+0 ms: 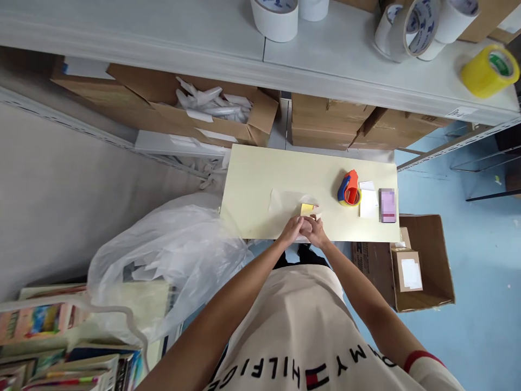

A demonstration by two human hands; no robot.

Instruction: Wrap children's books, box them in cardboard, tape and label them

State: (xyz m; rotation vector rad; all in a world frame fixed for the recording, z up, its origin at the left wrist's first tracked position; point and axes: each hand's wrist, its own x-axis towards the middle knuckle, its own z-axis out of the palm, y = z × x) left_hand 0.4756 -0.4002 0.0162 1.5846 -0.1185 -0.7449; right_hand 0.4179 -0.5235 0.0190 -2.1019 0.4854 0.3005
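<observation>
At the near edge of the cream table (260, 174), my left hand (291, 230) and my right hand (315, 230) come together, fingers bent and closed. A small yellow packet (307, 209) with a reddish mark at one corner sticks out beyond the fingertips, and both hands grip its near end. Something pale and thin shows between the palms, too small to make out. Clear plastic film (277, 201) lies on the tabletop to the left of the packet. Further right stands a red and blue tape dispenser (349, 188) with a yellow roll.
White labels (368, 203) and a phone (387, 206) lie at the table's right end. An open carton (442, 260) holding small boxes stands on the floor below. Left is a big clear plastic bag (175, 244). Tape rolls (277, 24) sit on the shelf (183, 38) above.
</observation>
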